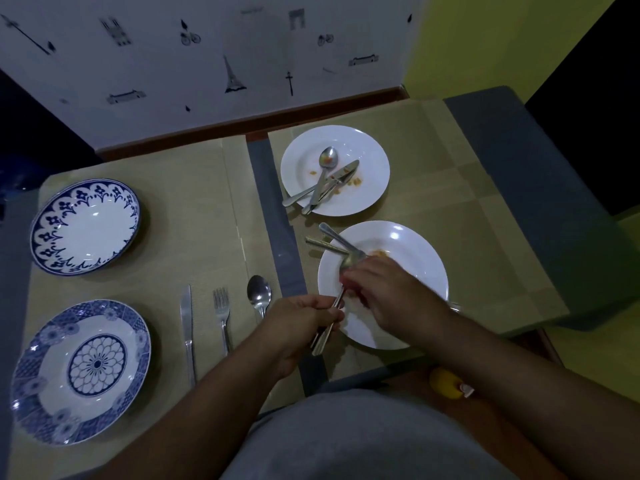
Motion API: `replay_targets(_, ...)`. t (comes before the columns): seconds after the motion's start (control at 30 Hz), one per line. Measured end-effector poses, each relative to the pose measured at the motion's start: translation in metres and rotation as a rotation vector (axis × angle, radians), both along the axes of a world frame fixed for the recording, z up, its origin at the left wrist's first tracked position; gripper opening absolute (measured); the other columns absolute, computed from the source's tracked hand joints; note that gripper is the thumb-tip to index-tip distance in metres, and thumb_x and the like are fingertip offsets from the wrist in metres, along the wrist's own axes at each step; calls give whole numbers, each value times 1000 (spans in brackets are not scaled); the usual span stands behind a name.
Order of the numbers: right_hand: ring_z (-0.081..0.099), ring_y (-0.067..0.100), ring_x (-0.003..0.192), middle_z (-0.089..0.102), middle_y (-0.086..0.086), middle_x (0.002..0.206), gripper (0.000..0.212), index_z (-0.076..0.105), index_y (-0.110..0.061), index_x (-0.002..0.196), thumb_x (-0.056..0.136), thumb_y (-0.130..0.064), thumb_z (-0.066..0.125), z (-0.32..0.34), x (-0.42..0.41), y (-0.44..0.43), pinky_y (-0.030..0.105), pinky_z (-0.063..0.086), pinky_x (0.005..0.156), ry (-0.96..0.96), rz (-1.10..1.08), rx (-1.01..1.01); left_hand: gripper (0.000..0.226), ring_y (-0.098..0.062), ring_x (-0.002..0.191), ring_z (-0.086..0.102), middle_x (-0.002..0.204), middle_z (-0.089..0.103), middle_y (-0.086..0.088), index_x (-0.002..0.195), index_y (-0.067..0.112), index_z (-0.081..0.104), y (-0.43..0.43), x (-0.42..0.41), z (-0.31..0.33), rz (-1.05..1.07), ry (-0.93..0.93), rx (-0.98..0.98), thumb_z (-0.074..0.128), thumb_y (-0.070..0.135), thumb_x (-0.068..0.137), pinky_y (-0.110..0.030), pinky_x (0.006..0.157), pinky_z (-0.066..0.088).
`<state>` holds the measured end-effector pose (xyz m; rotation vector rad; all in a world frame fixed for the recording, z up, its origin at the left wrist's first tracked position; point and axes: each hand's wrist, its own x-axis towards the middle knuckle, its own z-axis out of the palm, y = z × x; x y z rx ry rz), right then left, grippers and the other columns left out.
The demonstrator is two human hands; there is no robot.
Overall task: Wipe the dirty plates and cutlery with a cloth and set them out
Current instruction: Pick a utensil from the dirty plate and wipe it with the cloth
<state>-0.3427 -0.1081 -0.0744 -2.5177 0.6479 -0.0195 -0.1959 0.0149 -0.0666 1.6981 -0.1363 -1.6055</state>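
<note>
My left hand (pixel 301 323) grips the handle of a metal utensil (pixel 334 306) over the near white plate (pixel 415 271). My right hand (pixel 388 289) is closed around the utensil's neck, with a bit of reddish cloth (pixel 358 295) showing under its fingers; most of the cloth is hidden. The utensil's head (pixel 351 261) sticks out past my fingers. Two more pieces of cutlery (pixel 330 239) lean on that plate's left rim, near orange food bits (pixel 379 252). The far white plate (pixel 367 150) holds a spoon (pixel 327 159), a knife and a fork among crumbs.
On the left placemat lie two blue-and-white plates, one far (pixel 85 226) and one near (pixel 81 370). A knife (pixel 187 334), a fork (pixel 221 313) and a spoon (pixel 259 292) lie side by side next to them. A yellow object (pixel 446 382) sits at the table's front right edge. A wall stands behind.
</note>
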Motion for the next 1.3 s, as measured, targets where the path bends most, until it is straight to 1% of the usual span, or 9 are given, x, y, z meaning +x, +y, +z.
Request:
replay_targets(0.13,48,8,115,60,-15,116,32,64,-33,113,84,-19,70,-8,-4,-14,33,40,105,2,4,-79,16,-19,94,72,95,80,-3,94,18,82,2,-3,-2,-57,-20,-33,70,8,91,-25,74,56)
replay_targets(0.27,49,17,119,61,-4,123,40,63,-23,120,83,-10,68,-12,-10,-2,36,40,106,-23,134,-100,16,-11,90,72,94,80,4,99,20,80,7,-1,-3,-129,-113,-46,71,9,91,-15,64,53)
replay_targets(0.37,48,10,116,61,-14,118,30,64,-33,112,84,-24,72,-11,-1,-21,33,40,104,28,29,-75,15,-19,94,72,96,80,-2,101,16,80,7,1,-5,-96,-96,-44,71,9,91,-25,75,55)
replay_targets(0.53,58,22,103,70,1,105,42,70,-14,108,81,-35,45,3,11,-26,38,44,96,-111,-224,-27,9,-17,73,73,86,79,-9,95,10,79,5,8,-3,-23,2,-28,71,9,91,-29,65,61)
replay_targets(0.67,61,19,98,71,2,102,27,71,-11,108,87,-3,56,0,9,-14,40,49,90,-167,-244,40,14,-18,71,70,86,76,-12,101,6,76,7,17,-4,49,3,2,71,14,91,-26,61,60)
replay_targets(0.87,58,14,102,69,-2,107,29,71,-14,112,88,0,61,-2,15,11,34,50,92,-177,-232,123,14,-6,41,48,49,56,8,105,10,73,14,30,-4,42,-75,18,66,19,96,-19,40,39)
replay_targets(0.97,57,10,102,69,-4,107,28,70,-17,110,89,-2,60,0,23,18,26,47,92,-170,-219,144,17,-11,51,62,60,67,3,111,12,69,17,38,1,38,-111,-45,59,21,101,-20,43,46)
replay_targets(1.13,59,5,102,69,-5,107,27,70,-18,113,91,-5,61,2,37,22,19,45,94,-189,-216,173,20,-18,91,76,96,80,-1,108,14,69,20,54,5,205,-141,-122,52,24,105,-24,58,59)
replay_targets(1.3,57,3,103,68,-4,112,31,69,-17,117,90,-3,62,7,55,26,9,40,91,-198,-204,156,18,-15,91,77,104,78,-4,110,11,70,25,72,5,419,-192,-274,53,10,104,-24,62,59)
